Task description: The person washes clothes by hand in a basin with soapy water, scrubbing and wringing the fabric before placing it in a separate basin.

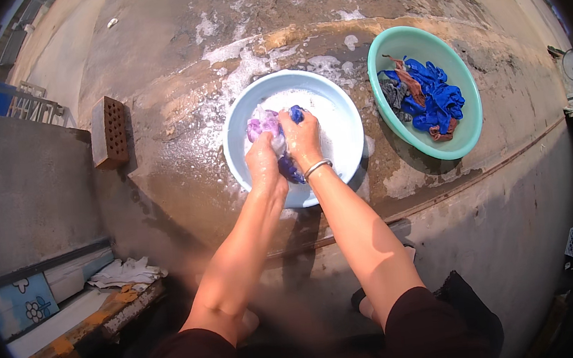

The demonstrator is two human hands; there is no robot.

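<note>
Both my hands are inside a light blue basin (235, 163) of white suds. My left hand (264, 165) is closed on a soapy cloth (264, 124), its bunched part lilac and covered in foam. Beside it, my right hand (303, 139), with a silver bangle on the wrist, is closed on the dark blue part of the cloth, which sticks out past the fingers. More dark blue fabric (290, 170) hangs below, between the hands. Foam and fingers hide whether this is one garment or two.
To the right, a mint green basin (382, 111) holds crumpled blue, brown and grey clothes (437, 95). A perforated brick (109, 132) stands on the wet, foam-streaked concrete to the left. White cloths (128, 272) lie near a yellow-and-black edge at lower left.
</note>
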